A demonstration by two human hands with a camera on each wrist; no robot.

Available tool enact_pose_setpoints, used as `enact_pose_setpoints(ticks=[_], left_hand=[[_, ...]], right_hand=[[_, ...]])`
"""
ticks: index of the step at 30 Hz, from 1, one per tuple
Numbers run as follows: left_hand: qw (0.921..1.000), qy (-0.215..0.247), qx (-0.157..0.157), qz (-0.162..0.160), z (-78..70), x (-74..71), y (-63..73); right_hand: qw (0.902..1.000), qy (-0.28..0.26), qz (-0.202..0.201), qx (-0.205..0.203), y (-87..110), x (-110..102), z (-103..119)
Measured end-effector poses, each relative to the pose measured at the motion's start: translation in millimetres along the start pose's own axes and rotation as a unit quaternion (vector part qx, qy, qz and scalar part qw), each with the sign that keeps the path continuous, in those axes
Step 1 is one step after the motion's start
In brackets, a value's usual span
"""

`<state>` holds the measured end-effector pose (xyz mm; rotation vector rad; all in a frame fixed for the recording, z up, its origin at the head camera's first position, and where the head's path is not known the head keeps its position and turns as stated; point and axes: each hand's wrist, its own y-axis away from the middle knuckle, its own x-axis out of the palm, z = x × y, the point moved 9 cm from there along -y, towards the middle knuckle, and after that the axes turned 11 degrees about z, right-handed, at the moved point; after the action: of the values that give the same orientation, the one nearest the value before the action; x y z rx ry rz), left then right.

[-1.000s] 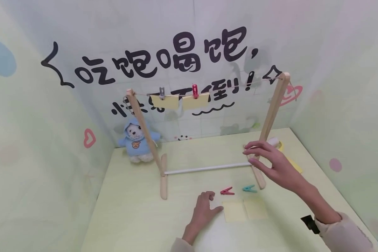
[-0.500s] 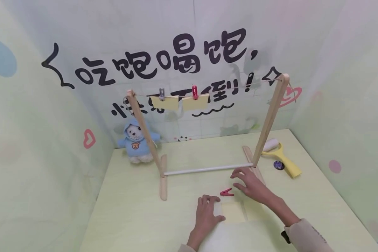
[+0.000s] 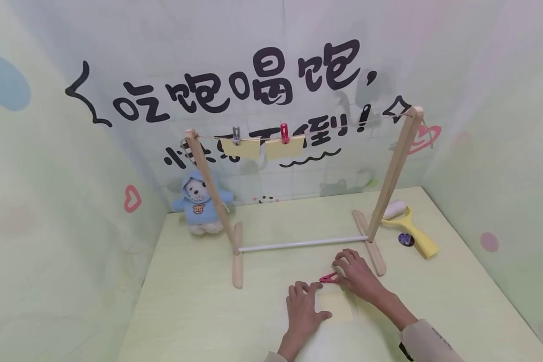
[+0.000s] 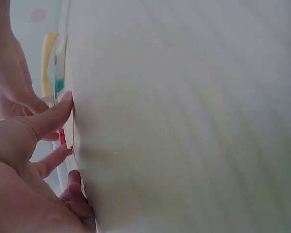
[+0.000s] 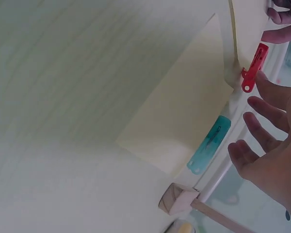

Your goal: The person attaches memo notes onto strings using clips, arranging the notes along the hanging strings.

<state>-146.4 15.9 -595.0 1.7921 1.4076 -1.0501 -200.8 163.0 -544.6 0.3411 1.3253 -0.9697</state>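
Note:
In the head view, two pale yellow paper squares lie side by side on the table. My left hand rests at the left edge of the left paper, thumb and index finger spread apart along it. The right hand reaches over the far side of the papers; its thumb touches the red clothespin, while its other fingers stay spread away from it. In the right wrist view, a teal clothespin lies beside the right paper. The head view hides the teal clothespin behind my right hand.
Behind the hands stands a wooden frame with a string, where a grey clothespin and a red one hold yellow papers. A plush toy sits back left. A yellow-handled lint roller and a dark round disc lie right.
My right hand has come down and left from beside the frame to the red clothespin on the table. The left hand has shifted slightly right onto the left paper's edge.

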Motion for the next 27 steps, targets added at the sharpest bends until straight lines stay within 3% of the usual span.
enact_pose_setpoints(ticks=[6,17,24,27], left_hand=[[0.9988,0.015,-0.031,0.035,-0.6,-1.4,-1.9],[0.9962,0.061,-0.036,0.051,6.1,-0.4,-4.6],[0.9925,0.106,-0.031,0.052,7.4,-1.0,-5.2],[0.9883,0.138,-0.033,0.054,8.9,-0.8,-6.3]], right_hand=[[0.9995,-0.023,0.02,0.011,6.5,7,-1],[0.9984,-0.042,0.023,0.03,9.7,10,-3],[0.9989,-0.025,-0.038,0.01,13.0,3,-4],[0.9979,-0.031,-0.053,0.021,13.2,-1,-6]])
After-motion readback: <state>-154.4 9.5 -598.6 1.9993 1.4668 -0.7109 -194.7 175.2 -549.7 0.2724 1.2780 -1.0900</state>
